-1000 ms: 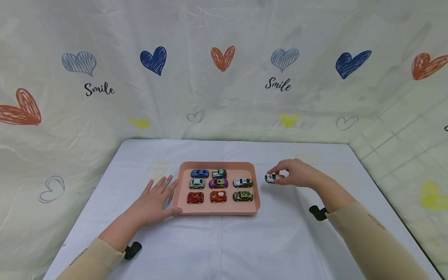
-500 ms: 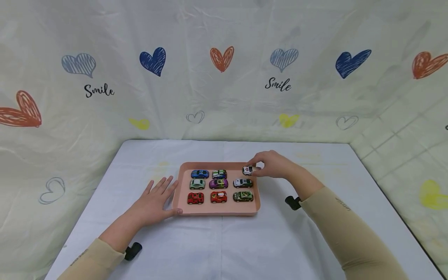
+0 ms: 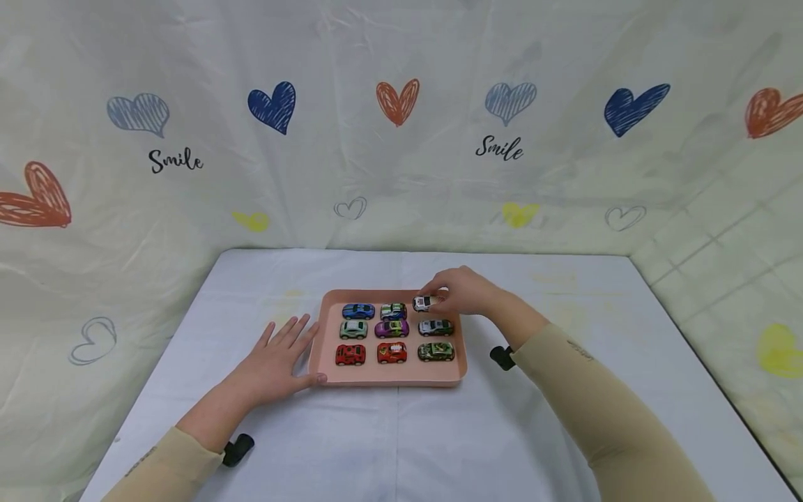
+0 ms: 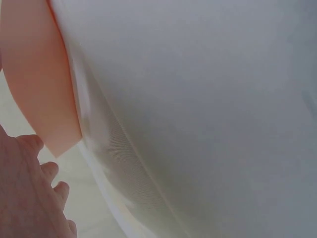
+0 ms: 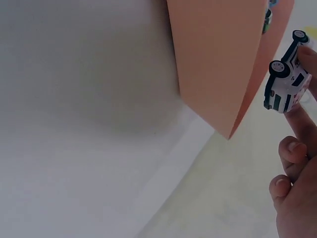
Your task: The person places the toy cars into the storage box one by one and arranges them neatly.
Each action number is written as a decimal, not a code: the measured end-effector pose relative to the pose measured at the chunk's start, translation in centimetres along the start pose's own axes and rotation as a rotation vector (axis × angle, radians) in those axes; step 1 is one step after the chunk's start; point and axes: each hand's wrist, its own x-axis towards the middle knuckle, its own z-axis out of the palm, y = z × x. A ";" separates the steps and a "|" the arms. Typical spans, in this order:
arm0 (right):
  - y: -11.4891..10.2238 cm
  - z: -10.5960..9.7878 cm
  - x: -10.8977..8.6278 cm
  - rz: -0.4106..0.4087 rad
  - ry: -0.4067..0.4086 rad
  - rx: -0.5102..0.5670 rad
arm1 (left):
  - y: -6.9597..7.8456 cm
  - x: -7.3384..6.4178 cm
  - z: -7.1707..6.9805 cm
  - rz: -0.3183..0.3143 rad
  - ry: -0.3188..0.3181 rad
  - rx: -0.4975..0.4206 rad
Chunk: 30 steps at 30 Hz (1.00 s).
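A pink tray (image 3: 370,375) lies on the white-covered table with toy cars set in rows inside it. My right hand (image 3: 467,291) pinches a white toy car (image 3: 423,303) between thumb and fingers over the tray's back right part. In the right wrist view this white toy car (image 5: 290,74) shows its black wheels above the tray's wall (image 5: 218,54). My left hand (image 3: 271,366) lies with spread fingers at the tray's left side, its thumb at the front left corner. The left wrist view shows the left hand's fingertips (image 4: 49,171) beside the tray wall (image 4: 37,74).
In the tray are a blue car (image 3: 358,312), a blue-green striped car (image 3: 393,312), a pale green car (image 3: 354,330), a purple car (image 3: 392,329), a silver car (image 3: 436,328), red cars (image 3: 350,355) and a green car (image 3: 436,351). A heart-printed curtain (image 3: 401,167) hangs behind.
My right hand has carried the white toy car leftward from beside the tray to over its back row, next to the blue-green striped car. The left hand has stayed in place.
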 end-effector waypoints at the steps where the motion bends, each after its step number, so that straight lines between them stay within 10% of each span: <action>1: 0.0 0.2 0.2 0.002 -0.006 -0.010 | 0.0 0.0 0.0 0.002 0.004 -0.002; 30: -0.2 2.7 0.9 0.054 -0.102 -0.324 | 0.8 -0.8 -0.9 -0.009 -0.008 0.019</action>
